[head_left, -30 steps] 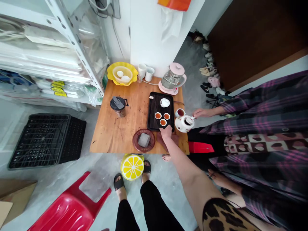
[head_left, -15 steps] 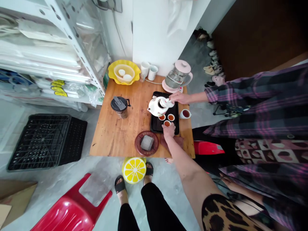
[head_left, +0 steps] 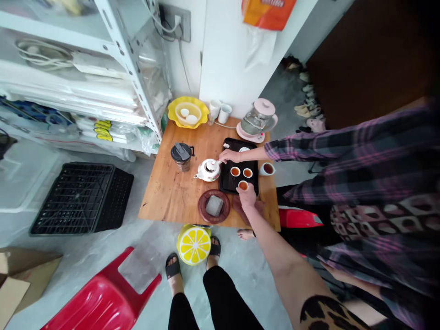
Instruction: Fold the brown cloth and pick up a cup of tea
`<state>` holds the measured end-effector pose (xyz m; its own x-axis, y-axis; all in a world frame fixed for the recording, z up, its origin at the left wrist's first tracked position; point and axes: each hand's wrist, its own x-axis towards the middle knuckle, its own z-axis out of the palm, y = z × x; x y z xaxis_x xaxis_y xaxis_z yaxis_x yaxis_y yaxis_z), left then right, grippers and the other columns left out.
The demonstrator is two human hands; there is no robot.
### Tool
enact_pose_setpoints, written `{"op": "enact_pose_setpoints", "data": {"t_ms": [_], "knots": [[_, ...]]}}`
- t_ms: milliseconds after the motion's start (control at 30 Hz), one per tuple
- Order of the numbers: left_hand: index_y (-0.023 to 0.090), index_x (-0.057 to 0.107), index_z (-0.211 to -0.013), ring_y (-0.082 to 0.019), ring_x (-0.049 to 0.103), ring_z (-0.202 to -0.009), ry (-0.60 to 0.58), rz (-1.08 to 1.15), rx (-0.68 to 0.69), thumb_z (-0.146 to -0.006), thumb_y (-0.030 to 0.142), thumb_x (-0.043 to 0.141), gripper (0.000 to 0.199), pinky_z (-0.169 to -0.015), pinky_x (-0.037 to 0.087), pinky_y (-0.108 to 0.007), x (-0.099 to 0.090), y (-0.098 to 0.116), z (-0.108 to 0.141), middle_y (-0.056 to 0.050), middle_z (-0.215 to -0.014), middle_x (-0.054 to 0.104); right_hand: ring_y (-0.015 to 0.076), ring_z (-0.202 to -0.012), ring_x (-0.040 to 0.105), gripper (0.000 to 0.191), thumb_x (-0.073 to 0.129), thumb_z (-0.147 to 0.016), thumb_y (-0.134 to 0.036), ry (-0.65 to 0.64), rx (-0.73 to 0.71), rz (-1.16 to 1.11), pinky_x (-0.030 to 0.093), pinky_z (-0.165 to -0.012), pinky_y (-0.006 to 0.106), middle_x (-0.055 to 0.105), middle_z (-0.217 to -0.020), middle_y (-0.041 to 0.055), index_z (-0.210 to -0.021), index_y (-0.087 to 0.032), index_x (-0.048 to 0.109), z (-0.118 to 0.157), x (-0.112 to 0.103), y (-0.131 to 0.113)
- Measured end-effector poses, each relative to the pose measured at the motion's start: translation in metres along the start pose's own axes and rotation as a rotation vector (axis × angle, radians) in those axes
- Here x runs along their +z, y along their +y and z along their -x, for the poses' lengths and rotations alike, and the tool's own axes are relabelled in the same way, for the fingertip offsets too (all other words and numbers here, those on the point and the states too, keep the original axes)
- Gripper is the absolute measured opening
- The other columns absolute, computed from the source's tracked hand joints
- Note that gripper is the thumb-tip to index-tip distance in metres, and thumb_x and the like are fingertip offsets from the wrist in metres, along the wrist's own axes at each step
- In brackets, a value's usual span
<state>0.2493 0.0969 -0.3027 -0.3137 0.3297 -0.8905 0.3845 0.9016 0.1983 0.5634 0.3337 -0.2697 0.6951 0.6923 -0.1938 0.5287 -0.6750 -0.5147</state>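
Observation:
My right hand (head_left: 248,198) reaches in from the lower right, its fingers pinching a small white teacup (head_left: 243,185) of reddish-brown tea at the near edge of the black tray (head_left: 223,182). Just beyond it on the tray stand two similar teacups, one on the left (head_left: 235,171) and one on the right (head_left: 247,173). Another person's hand (head_left: 230,156) grips the handle of a white teapot (head_left: 208,171) left of the tray; I cannot tell whether the pot rests on the table. My left hand is out of view.
A pitcher of tea (head_left: 267,169) and a glass kettle (head_left: 256,119) stand right of and behind the tray. Nearby are a brown round dish (head_left: 203,208), a lidded tumbler (head_left: 182,156) and a yellow bowl (head_left: 173,115). A lemon-patterned stool (head_left: 194,245) and red chair (head_left: 103,293) are below.
The other person's hand has carried the teapot left, away from above the teacups. My right hand has drawn its teacup slightly toward me. The view has shifted.

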Motion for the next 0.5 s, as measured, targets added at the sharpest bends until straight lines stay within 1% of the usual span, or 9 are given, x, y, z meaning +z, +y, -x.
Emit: {"op": "enact_pose_setpoints", "data": {"t_ms": [67,167,200,267,333,400,433,467,500], "knots": [[0.063,0.059,-0.111,-0.058,0.061,-0.103,-0.009,0.002,0.040,-0.049,0.033,0.064,0.069,-0.039,0.044,-0.051,-0.012,0.003,0.010,0.009,-0.121,0.067,0.0230,-0.093,0.063,0.048,0.068,-0.071,-0.039,-0.030,-0.057,-0.042,0.047,-0.089,0.033,0.068,-0.104,0.0063,-0.113,-0.019,0.056,0.017,-0.014,-0.002],[0.058,0.064,-0.106,-0.056,0.062,-0.104,-0.007,0.001,0.091,-0.054,0.028,0.072,0.060,-0.044,0.048,-0.056,-0.038,0.008,0.031,0.006,-0.116,0.069,0.0240,-0.098,0.063,0.049,0.066,-0.069,-0.034,-0.083,-0.111,-0.071,0.048,-0.092,0.035,0.069,-0.108,0.0079,-0.115,-0.018,0.057,0.047,-0.040,-0.011],[0.054,0.065,-0.108,-0.054,0.062,-0.106,-0.003,-0.003,0.108,-0.058,0.028,0.076,0.058,-0.049,0.052,-0.057,-0.050,0.008,0.041,0.003,-0.117,0.069,0.0245,-0.100,0.063,0.050,0.066,-0.069,-0.033,-0.100,-0.121,-0.070,0.048,-0.093,0.036,0.069,-0.110,0.0084,-0.115,-0.018,0.057,0.058,-0.050,-0.016],[0.045,0.064,-0.114,-0.046,0.061,-0.112,0.011,-0.014,0.145,-0.067,0.029,0.081,0.053,-0.062,0.058,-0.053,-0.077,0.004,0.064,-0.002,-0.119,0.068,0.0256,-0.104,0.063,0.052,0.067,-0.067,-0.031,-0.125,-0.136,-0.054,0.047,-0.096,0.037,0.068,-0.113,0.0095,-0.116,-0.018,0.057,0.081,-0.073,-0.029],[0.035,0.063,-0.116,-0.039,0.060,-0.115,0.029,-0.029,0.193,-0.076,0.031,0.081,0.044,-0.070,0.059,-0.047,-0.109,-0.010,0.092,-0.006,-0.120,0.066,0.0259,-0.105,0.062,0.052,0.068,-0.065,-0.030,-0.147,-0.172,-0.041,0.047,-0.097,0.039,0.068,-0.114,0.0093,-0.115,-0.018,0.058,0.105,-0.097,-0.045],[0.026,0.064,-0.115,-0.037,0.062,-0.111,0.049,-0.045,0.255,-0.080,0.035,0.077,0.038,-0.068,0.059,-0.045,-0.146,-0.031,0.122,-0.012,-0.120,0.063,0.0252,-0.103,0.063,0.050,0.069,-0.065,-0.030,-0.173,-0.236,-0.053,0.047,-0.097,0.039,0.068,-0.112,0.0076,-0.113,-0.019,0.059,0.130,-0.125,-0.063],[0.027,0.065,-0.114,-0.035,0.062,-0.109,0.057,-0.056,0.286,-0.082,0.034,0.076,0.034,-0.069,0.059,-0.043,-0.165,-0.043,0.137,-0.011,-0.119,0.064,0.0248,-0.102,0.063,0.050,0.069,-0.064,-0.029,-0.187,-0.270,-0.067,0.047,-0.096,0.039,0.068,-0.111,0.0067,-0.112,-0.020,0.060,0.144,-0.139,-0.073],[0.026,0.066,-0.111,-0.036,0.063,-0.108,0.068,-0.064,0.323,-0.080,0.032,0.078,0.034,-0.065,0.058,-0.041,-0.184,-0.056,0.151,-0.011,-0.116,0.065,0.0244,-0.101,0.063,0.050,0.069,-0.064,-0.029,-0.201,-0.302,-0.086,0.047,-0.096,0.039,0.068,-0.110,0.0059,-0.112,-0.020,0.060,0.158,-0.154,-0.084],[0.026,0.066,-0.110,-0.035,0.064,-0.107,0.074,-0.075,0.359,-0.080,0.032,0.078,0.034,-0.064,0.058,-0.039,-0.202,-0.068,0.165,-0.010,-0.116,0.064,0.0240,-0.100,0.063,0.049,0.069,-0.064,-0.028,-0.219,-0.333,-0.107,0.047,-0.095,0.038,0.068,-0.109,0.0053,-0.111,-0.020,0.059,0.172,-0.169,-0.094]]}}
